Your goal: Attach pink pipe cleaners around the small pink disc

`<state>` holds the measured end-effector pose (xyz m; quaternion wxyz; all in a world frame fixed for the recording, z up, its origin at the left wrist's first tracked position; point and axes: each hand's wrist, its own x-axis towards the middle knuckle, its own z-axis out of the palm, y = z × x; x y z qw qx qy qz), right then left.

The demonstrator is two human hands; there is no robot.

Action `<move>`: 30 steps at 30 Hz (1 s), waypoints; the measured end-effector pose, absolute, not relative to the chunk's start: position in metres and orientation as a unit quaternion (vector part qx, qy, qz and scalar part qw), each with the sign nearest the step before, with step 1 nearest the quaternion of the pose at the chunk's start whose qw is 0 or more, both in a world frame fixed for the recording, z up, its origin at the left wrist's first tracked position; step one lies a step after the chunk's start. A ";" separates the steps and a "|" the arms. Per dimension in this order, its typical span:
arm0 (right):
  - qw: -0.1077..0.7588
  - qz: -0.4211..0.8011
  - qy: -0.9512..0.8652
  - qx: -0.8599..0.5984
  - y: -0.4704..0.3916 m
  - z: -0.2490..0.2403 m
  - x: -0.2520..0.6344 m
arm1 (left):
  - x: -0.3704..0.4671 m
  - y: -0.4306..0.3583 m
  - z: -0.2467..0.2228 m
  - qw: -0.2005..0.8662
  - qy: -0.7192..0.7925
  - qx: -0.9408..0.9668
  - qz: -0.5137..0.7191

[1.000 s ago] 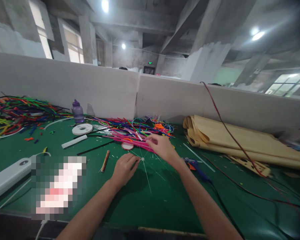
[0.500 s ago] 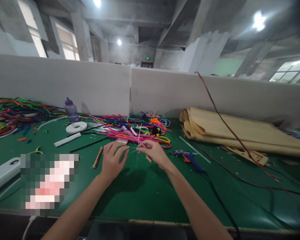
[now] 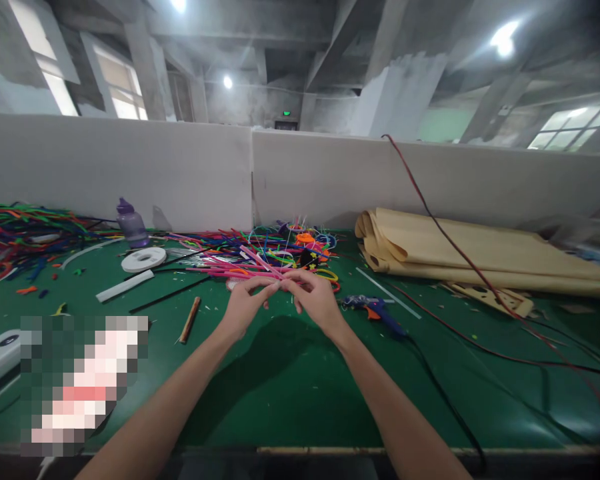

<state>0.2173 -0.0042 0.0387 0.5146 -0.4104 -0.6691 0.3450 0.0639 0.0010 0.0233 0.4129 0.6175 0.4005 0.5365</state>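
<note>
Over the middle of the green table, my left hand (image 3: 245, 307) and my right hand (image 3: 314, 297) meet at the fingertips. Both are closed in a pinch. Thin whitish strands showed at my right fingertips a moment earlier; the fingers now mostly hide them. What my left fingers pinch is too small to make out. Just behind the hands lies a pile of pink and other coloured fuzzy stems (image 3: 220, 270). To the right of my right hand rests a blue glue gun (image 3: 375, 312) with an orange trigger.
On the left are a purple bottle (image 3: 132, 223), a white spool (image 3: 144, 259), a white strip (image 3: 125, 286), a brown stick (image 3: 190, 320) and a white device (image 3: 0, 357). Rolled brown paper (image 3: 460, 257) lies at the right. A red-black cable (image 3: 430, 213) hangs over the partition (image 3: 180, 173).
My left hand has moved right from apart and open to meet my right hand, its fingers now pinched. My right hand stays pinched. The camera view has shifted slightly.
</note>
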 end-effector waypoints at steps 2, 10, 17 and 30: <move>0.527 0.313 -0.675 -0.410 -0.006 0.041 0.218 | 0.063 0.002 0.019 0.416 0.399 0.603 0.552; 0.564 0.056 -0.700 -0.433 0.000 0.046 0.234 | 0.058 0.005 0.012 0.443 0.395 0.511 0.623; 0.498 -0.095 -0.776 -0.376 0.005 0.042 0.240 | 0.056 0.004 0.015 0.408 0.423 0.507 0.631; 0.462 -0.297 -0.722 -0.421 0.003 0.044 0.251 | 0.057 0.000 0.011 0.293 0.416 0.611 0.606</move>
